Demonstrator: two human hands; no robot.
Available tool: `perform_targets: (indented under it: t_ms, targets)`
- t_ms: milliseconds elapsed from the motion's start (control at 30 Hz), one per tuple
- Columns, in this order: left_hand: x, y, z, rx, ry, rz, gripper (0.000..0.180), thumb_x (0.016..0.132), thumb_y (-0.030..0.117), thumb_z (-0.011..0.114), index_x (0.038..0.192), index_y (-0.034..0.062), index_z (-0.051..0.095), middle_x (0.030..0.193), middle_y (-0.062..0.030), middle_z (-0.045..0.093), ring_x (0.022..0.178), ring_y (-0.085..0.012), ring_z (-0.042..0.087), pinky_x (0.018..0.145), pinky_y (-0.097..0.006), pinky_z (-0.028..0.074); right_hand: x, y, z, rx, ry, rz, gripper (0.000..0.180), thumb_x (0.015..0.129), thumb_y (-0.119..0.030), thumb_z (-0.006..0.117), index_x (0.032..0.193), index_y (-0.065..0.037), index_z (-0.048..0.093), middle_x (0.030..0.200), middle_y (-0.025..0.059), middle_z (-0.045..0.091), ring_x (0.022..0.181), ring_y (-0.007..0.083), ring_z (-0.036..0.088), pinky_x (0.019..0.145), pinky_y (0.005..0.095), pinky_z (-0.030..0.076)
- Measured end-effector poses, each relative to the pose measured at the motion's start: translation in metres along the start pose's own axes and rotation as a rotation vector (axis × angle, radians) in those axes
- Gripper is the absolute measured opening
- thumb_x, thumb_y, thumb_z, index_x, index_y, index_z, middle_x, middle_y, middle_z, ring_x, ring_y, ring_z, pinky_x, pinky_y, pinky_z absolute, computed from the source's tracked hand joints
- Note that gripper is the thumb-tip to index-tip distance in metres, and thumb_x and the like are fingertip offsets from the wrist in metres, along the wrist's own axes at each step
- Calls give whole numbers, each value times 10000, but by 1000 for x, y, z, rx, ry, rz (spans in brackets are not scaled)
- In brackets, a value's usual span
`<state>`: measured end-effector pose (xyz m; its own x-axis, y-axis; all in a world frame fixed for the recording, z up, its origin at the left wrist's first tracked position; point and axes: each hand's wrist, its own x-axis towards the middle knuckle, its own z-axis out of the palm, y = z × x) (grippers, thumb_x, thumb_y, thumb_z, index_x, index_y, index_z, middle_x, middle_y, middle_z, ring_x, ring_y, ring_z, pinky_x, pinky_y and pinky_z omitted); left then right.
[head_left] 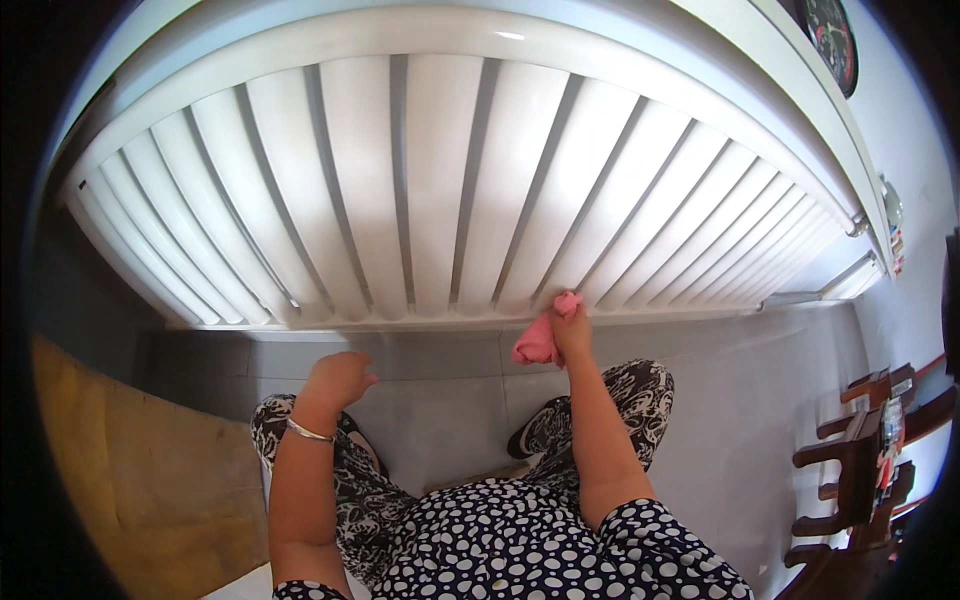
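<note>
A white radiator [441,190] with wide upright slats and rounded top rail spans the view ahead of me. My right hand [574,334] grips a bunched pink cloth [538,342]. One end of the cloth pokes up at the lower ends of the slats, and the rest hangs to the left of the hand. Over my left knee hovers my left hand [338,380], a silver bangle on its wrist. Its fingers are loosely bent with the thumb apart, and nothing shows in them. It stays short of the radiator's bottom edge.
Grey floor tiles [440,405] lie under the radiator and around my feet. A yellow-brown panel [150,470] stands at the left. Dark wooden furniture [850,470] is on the right. Pipes [800,298] run by the radiator's right end, and a round dark clock [830,40] hangs at upper right.
</note>
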<state>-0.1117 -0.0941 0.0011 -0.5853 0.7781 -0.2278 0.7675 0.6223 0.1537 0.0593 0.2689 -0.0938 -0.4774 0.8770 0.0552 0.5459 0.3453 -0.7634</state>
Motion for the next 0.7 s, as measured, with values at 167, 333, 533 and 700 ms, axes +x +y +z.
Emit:
perform_targets:
  t_ms: [167,333,533,700]
  targets:
    - [-1,0,2,-2,10,-2,324,804,302,646,1057,101,622,984,-112,655,938,-312,606,795,-425,480,-21,-85,-58,309,137,-368,616,810,-282,620,1303,10,393,981,252,625,943,397,612,773,418,489]
    - [-1,0,2,29,-26,-6,325,799,301,649,1057,105,623,969,-113,656,933,-309,609,788,-426,482,11,-199,-126,397,383,-665,487,815,-233,617,1216,5,475,925,224,647,871,356,646,734,370,501]
    - [-5,-1,2,12,28,4,314,805,290,644,1046,90,622,935,-120,658,906,-313,616,778,-424,484,27,-248,-152,367,426,-685,372,818,-225,597,1119,-16,540,855,219,650,802,354,642,711,382,498]
    - [-9,1,5,19,57,34,272,805,282,647,975,73,614,887,-126,653,867,-320,619,750,-422,488,11,-225,-131,95,381,-592,378,805,-213,594,1124,-30,507,762,201,640,713,374,629,636,414,489]
